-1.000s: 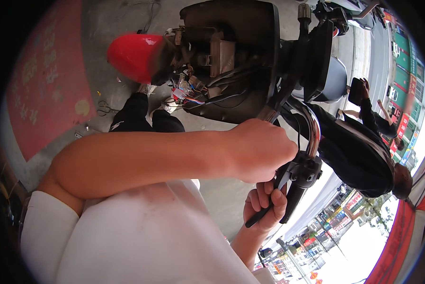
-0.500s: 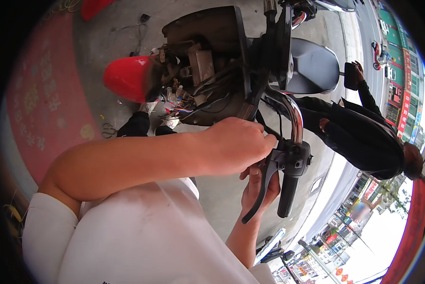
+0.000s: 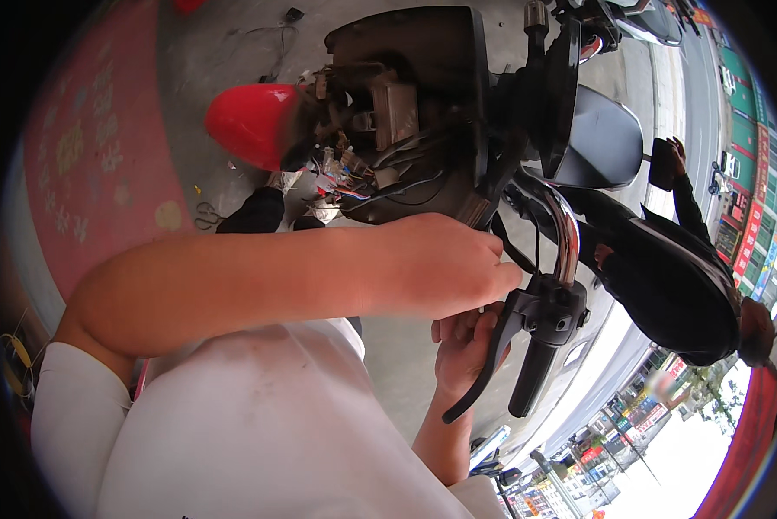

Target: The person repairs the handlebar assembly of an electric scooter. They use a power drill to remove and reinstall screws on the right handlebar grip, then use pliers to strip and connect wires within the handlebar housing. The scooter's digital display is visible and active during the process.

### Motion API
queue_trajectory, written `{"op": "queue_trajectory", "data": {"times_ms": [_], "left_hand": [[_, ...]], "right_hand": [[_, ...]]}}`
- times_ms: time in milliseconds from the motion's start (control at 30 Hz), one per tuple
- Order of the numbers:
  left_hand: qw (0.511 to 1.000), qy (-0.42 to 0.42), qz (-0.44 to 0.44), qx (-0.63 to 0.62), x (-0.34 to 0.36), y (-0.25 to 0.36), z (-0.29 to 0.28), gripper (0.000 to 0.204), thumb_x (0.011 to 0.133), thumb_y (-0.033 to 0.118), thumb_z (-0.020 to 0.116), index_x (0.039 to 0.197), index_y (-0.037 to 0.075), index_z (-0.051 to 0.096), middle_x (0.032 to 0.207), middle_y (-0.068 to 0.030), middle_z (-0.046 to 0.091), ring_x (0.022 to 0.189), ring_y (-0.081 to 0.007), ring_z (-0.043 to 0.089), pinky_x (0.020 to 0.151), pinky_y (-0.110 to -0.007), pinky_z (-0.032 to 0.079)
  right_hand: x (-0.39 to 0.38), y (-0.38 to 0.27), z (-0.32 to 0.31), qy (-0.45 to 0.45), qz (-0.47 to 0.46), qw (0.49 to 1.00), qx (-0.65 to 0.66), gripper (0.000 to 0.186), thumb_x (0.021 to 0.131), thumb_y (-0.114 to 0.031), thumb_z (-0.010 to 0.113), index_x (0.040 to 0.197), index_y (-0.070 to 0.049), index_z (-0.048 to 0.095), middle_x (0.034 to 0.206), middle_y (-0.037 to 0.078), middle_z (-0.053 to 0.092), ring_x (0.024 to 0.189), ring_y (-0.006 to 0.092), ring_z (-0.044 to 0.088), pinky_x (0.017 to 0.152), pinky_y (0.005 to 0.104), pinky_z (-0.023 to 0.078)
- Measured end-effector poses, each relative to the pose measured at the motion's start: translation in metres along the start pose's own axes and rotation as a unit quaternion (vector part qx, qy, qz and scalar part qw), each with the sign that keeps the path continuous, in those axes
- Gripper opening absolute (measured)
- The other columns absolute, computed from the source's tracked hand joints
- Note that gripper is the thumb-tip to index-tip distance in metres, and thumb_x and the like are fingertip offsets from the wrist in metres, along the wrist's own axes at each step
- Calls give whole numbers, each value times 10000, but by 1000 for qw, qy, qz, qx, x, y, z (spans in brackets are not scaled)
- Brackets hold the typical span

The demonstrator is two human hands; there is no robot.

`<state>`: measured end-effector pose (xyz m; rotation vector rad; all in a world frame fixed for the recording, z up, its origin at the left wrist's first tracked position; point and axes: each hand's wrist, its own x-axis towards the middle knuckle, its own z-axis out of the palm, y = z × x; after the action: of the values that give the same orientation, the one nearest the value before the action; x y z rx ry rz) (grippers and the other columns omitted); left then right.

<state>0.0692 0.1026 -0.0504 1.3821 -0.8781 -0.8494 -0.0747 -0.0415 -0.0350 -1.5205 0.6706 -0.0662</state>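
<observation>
My left hand (image 3: pixel 458 268) is closed at the base of a black brake lever (image 3: pixel 485 376), beside the grip housing. Its fingertips are turned away and what they hold is hidden. Just below, my right hand (image 3: pixel 465 350) is curled up behind the lever, fingers bent, and a tiny pale bit shows between the two hands. The lever sits on a chrome handlebar (image 3: pixel 566 227) with a black switch housing (image 3: pixel 555 310) and a black rubber grip (image 3: pixel 531 381). A black cable runs from the housing along the bar.
The scooter's opened front (image 3: pixel 414 60) exposes loose wiring (image 3: pixel 354 186) and a dusty box-shaped part (image 3: pixel 397 112). A red fender (image 3: pixel 248 125) juts out left. Beyond the dark seat (image 3: pixel 609 138), a person in black (image 3: pixel 665 277) stands near a mirror (image 3: pixel 662 164). Scissors (image 3: pixel 207 216) lie near a red mat (image 3: pixel 103 173).
The scooter and handlebar have shifted slightly right in view. Both hands stay at the lever's base; my left hand has moved a little right and down, and my right hand's fingers have shifted.
</observation>
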Motion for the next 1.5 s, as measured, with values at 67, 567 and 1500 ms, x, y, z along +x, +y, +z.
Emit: {"op": "queue_trajectory", "data": {"times_ms": [67, 567, 1500], "left_hand": [[1000, 26, 3, 1, -2, 2, 4, 216, 940, 83, 569, 1139, 7, 602, 897, -101, 670, 880, -263, 705, 710, -373, 580], [978, 165, 122, 41, -1, -16, 15, 382, 846, 21, 678, 1210, -47, 583, 909, -132, 676, 850, -312, 694, 742, -398, 560], [962, 119, 97, 224, 1, 4, 5, 89, 848, 76, 639, 924, 31, 636, 908, -101, 666, 940, -277, 676, 785, -399, 546]], "right_hand": [[7, 5, -11, -61, -22, 996, 64, 272, 1057, -332, 541, 1074, -73, 621, 695, 0, 509, 534, 142, 470, 481, 331, 389], [2, -6, -23, -101, 29, 983, 152, 564, 920, -436, 515, 1350, -74, 568, 1412, 96, 570, 1347, 228, 519, 1136, 420, 381], [-8, 18, -6, 178, -108, 977, -48, 440, 1016, -268, 483, 1342, 7, 590, 1259, 110, 649, 1116, 181, 623, 925, 345, 498]]}}
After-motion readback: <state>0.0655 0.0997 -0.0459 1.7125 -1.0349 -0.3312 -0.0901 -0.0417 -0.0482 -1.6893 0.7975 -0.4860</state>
